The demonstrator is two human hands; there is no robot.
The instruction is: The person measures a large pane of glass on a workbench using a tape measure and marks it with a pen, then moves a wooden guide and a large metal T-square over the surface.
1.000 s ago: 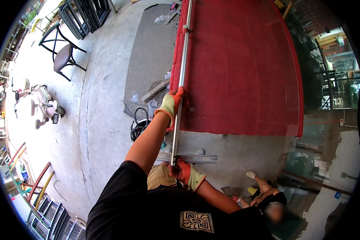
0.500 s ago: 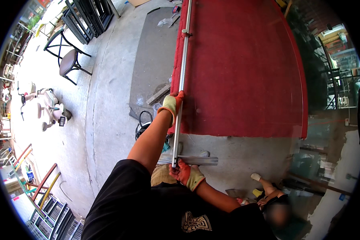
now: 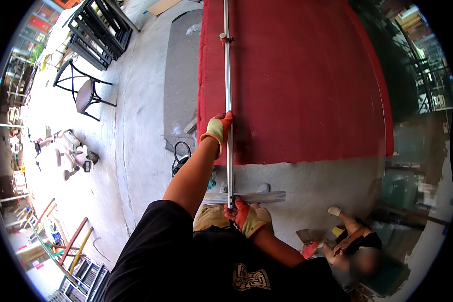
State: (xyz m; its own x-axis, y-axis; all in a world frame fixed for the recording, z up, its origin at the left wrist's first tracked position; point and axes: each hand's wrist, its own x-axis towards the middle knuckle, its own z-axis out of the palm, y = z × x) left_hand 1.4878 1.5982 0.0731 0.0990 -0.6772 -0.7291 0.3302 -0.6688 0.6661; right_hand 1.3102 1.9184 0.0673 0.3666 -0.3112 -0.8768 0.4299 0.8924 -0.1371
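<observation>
A long T-shaped metal ruler (image 3: 228,80) extends away from me over the red cloth-covered table (image 3: 297,90). Its near end and short metal crossbar (image 3: 269,197) stick out past the table's near edge. Farther up the bar sits a small sliding piece (image 3: 224,39) with a dark knob. My left hand (image 3: 215,129), in an orange and pale yellow glove, is closed around the bar just above the table's left part. Close to my body, my right hand (image 3: 246,217), gloved alike, grips the ruler by the crossbar joint. Some of its fingers are hidden.
At the left stand a dark chair (image 3: 85,95), stacked black frames (image 3: 98,32) and a pale scooter (image 3: 68,153). A black cable coil (image 3: 181,157) lies by the table's near left corner. Another person (image 3: 355,241) sits low at the lower right, near upright glass sheets (image 3: 407,176).
The ruler has shifted right, from along the table's left edge to farther over the red cloth, and its crossbar has straightened. Both hands have kept hold of it. The view has shifted slightly.
</observation>
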